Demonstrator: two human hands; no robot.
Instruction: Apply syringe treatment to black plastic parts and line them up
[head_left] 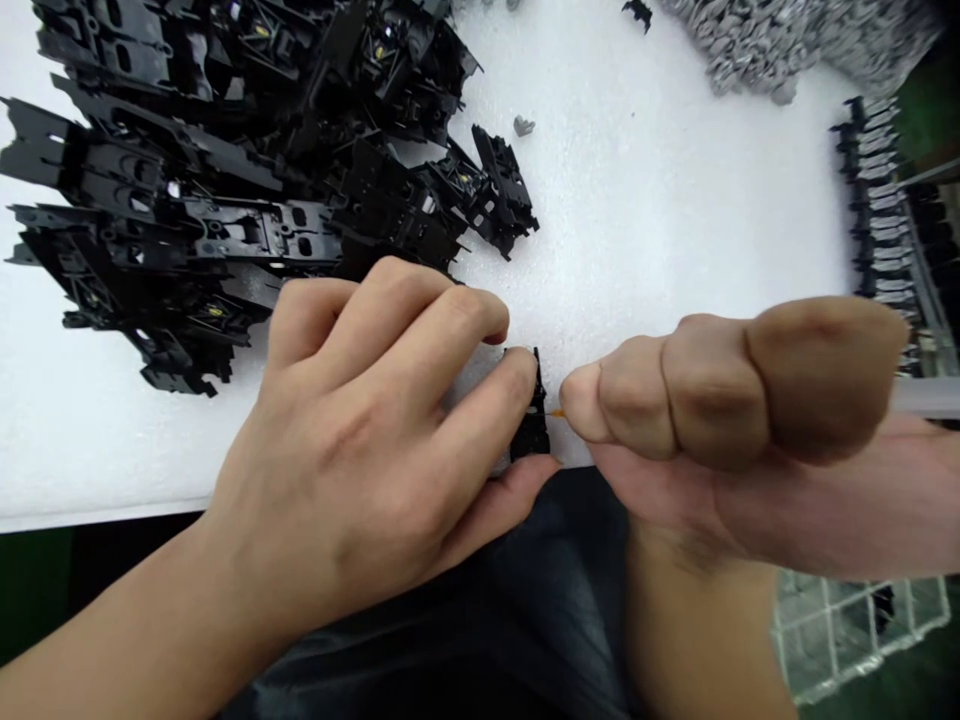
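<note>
My left hand (pixel 367 430) lies low over the front edge of the white table, with its thumb and index finger closed on a small black plastic part (pixel 530 440). Much of that part is hidden under the fingers. My right hand (pixel 697 410) is curled into a fist just to the right of it. From its fingertips a thin pin-like tool with an orange end (pixel 556 413) points left and reaches the black part. The rest of that tool is hidden inside the fist.
A large heap of black plastic mouldings (pixel 262 190) covers the table's left and back. Many small grey pieces (pixel 780 50) are piled at the back right, with one loose grey piece (pixel 523 126) nearer. Black-and-grey assemblies (pixel 885 200) line the right edge. A wire basket (pixel 855 630) sits below.
</note>
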